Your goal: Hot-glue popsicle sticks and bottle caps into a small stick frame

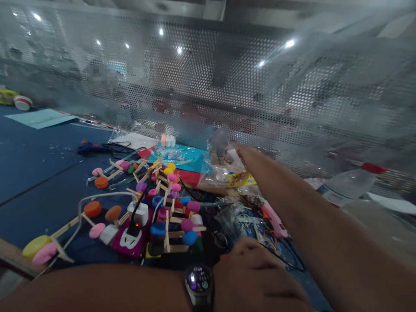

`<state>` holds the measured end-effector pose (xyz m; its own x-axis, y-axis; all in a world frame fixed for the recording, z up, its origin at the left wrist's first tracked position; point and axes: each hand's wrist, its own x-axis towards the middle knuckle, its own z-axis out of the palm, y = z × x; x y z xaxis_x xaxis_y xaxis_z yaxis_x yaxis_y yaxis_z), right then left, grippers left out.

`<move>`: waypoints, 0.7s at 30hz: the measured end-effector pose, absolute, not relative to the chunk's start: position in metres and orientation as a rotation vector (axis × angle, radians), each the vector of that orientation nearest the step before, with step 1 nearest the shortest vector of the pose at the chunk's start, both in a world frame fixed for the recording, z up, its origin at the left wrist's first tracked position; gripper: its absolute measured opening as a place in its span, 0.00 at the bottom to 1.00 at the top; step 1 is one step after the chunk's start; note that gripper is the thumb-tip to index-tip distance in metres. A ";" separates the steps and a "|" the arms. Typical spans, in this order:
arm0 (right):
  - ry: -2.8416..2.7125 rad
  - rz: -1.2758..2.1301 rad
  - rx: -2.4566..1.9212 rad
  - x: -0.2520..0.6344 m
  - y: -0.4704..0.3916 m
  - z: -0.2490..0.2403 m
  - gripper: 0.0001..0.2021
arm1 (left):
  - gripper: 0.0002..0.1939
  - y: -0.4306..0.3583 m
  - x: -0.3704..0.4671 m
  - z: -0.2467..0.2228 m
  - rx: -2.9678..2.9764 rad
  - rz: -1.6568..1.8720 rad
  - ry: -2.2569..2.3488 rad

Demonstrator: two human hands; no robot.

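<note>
My right arm reaches far forward, and my right hand [238, 152] is closed at a clear plastic bag [221, 149], with a small white piece [236, 159] at its fingers. Low in the view, my left hand [260, 277] lies with its fingers curled; whatever it holds is hidden. A watch [199, 279] is on the left wrist. Beyond the left hand lie a clear bag [232, 219], loose cords and a pink glue gun [275, 221]. Wooden stick pieces with colourful round ends [167, 229] stand left of both hands.
A purple power strip [126, 242] with a white plug [139, 213] and cables stands at left centre. Blue sheets [182, 157], a white bottle [167, 140] and a yellow packet [238, 179] lie ahead. A perforated metal screen [195, 78] borders the blue table [32, 151]. A plastic bottle [349, 186] lies right.
</note>
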<state>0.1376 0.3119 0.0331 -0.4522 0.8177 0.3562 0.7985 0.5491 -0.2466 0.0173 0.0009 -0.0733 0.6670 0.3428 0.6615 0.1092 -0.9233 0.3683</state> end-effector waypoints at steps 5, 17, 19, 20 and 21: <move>-2.375 -0.057 -1.357 0.146 0.314 0.065 0.17 | 0.11 -0.006 0.014 -0.057 2.487 1.316 0.391; -1.950 -0.025 -0.812 0.223 0.088 0.061 0.34 | 0.12 -0.003 -0.006 -0.007 2.155 1.648 0.616; -1.861 0.083 -0.825 0.231 0.060 0.045 0.32 | 0.12 0.002 -0.007 -0.009 2.078 1.638 0.713; -1.847 0.107 -0.863 0.233 0.050 0.038 0.30 | 0.11 0.005 -0.007 -0.011 2.033 1.622 0.731; -1.863 0.142 -0.895 0.234 0.043 0.032 0.29 | 0.10 0.008 -0.006 -0.012 1.967 1.612 0.745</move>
<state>0.2339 0.0431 0.0317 -0.2043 0.6351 0.7449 0.5150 0.7169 -0.4699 -0.0061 0.0082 -0.0125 0.1548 0.6795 0.7172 0.1054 -0.7331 0.6719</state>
